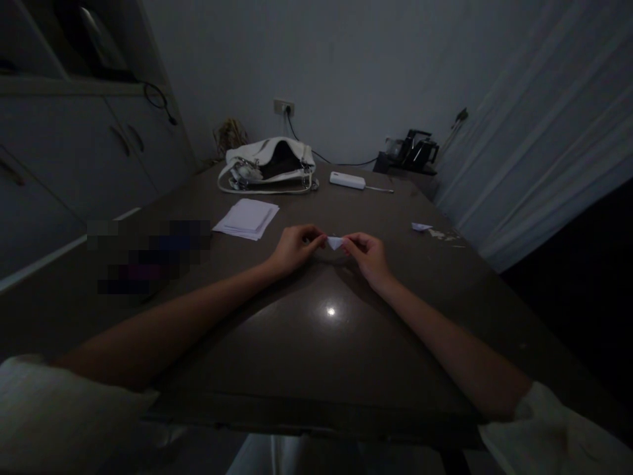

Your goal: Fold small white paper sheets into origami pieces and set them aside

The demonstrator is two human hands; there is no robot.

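Between my two hands is a small folded piece of white paper, shaped like a triangle with its point toward me. My left hand pinches its left corner between thumb and fingers. At the right corner, my right hand grips it the same way. The paper is held just above the dark table, near its middle. Left of my left hand lies a stack of white paper sheets. Far to the right rests another small folded white paper.
A white handbag lies gaping at the back of the table. Right of it is a white device with a strap. Paper scraps lie near the right edge. A black kettle stands beyond the far right corner. Something blurred out lies at left.
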